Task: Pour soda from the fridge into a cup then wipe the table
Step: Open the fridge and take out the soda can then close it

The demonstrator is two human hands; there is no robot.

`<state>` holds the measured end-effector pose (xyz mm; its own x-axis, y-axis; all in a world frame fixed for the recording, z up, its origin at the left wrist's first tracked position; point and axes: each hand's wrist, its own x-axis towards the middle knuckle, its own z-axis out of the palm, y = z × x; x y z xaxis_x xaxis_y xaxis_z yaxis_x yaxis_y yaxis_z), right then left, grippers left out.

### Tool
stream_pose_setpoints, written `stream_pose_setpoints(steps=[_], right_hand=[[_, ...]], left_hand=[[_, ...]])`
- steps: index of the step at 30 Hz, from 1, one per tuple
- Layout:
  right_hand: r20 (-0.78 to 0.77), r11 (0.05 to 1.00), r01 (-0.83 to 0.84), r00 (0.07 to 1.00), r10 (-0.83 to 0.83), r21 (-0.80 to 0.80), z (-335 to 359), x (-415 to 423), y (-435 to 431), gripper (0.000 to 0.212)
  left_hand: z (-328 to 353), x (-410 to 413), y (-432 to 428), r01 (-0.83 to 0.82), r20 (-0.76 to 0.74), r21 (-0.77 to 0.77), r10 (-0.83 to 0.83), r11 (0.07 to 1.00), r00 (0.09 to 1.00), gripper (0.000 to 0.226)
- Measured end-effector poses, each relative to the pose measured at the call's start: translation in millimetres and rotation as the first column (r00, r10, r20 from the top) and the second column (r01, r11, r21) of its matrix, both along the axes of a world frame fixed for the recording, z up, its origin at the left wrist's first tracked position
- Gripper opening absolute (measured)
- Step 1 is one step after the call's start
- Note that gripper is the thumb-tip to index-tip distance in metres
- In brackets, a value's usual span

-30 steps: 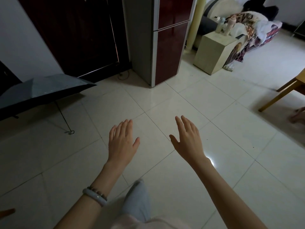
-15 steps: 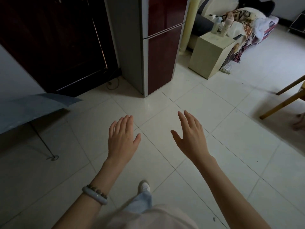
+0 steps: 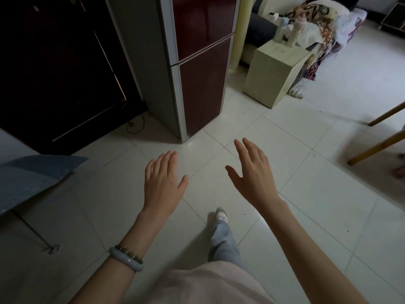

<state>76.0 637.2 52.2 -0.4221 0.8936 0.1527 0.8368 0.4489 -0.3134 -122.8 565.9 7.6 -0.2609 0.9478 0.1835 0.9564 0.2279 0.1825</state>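
Well, the left hand (image 3: pixel 163 183) and right hand (image 3: pixel 252 174) are wide open, holding nothing, near the shut fridge (image 3: pixel 203 84); stepping left could trip on the umbrella (image 3: pixel 32 178)

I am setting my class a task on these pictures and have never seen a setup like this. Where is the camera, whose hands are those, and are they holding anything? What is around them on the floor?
There is no machine here. A person wears one wide-angle camera on the head, looking forward and down, so you see their own arms reaching out. The left hand, with a bracelet on its wrist, and the right hand are both open above the tiled floor and hold nothing. Ahead stands the fridge, its dark red doors closed. At the left an open umbrella lies on the floor. At the right stand a pale cabinet with bottles on top, and the wooden legs of some furniture. The person's shoe shows between the arms.
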Motion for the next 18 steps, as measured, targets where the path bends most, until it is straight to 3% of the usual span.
stream_pose_setpoints(steps=[18], right_hand=[[-0.024,0.963,-0.246,0.968,0.250,0.105,0.5,-15.9,311.6,0.066]], left_hand=[[14.6,2.2,271.3,-0.228,-0.009,0.029,0.228,0.973,0.974,0.063]])
